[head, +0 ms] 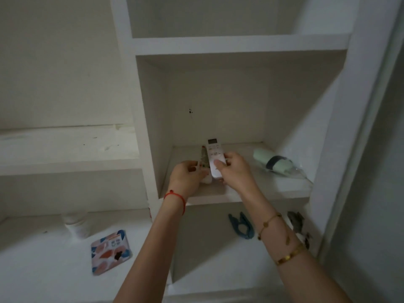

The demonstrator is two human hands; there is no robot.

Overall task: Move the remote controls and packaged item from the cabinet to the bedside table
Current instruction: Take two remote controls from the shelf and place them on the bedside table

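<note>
Both hands reach into the middle cubby of a white cabinet (218, 199). My right hand (235, 169) grips a white remote control (213, 153) with a small screen at its far end, thumb on its face. My left hand (188, 174) holds a second, darker remote (202, 157) lying just left of the white one; its near end is hidden by my fingers. A packaged item (277, 164), a pale green roll with a dark band in clear wrap, lies on the same shelf at the right, apart from both hands.
Below the cubby, a blue clip (241, 226) and a grey object (298, 224) lie on a lower shelf. On the left ledge stand a white bottle (76, 224) and a patterned flat pack (111, 251). A wall edge runs down the right.
</note>
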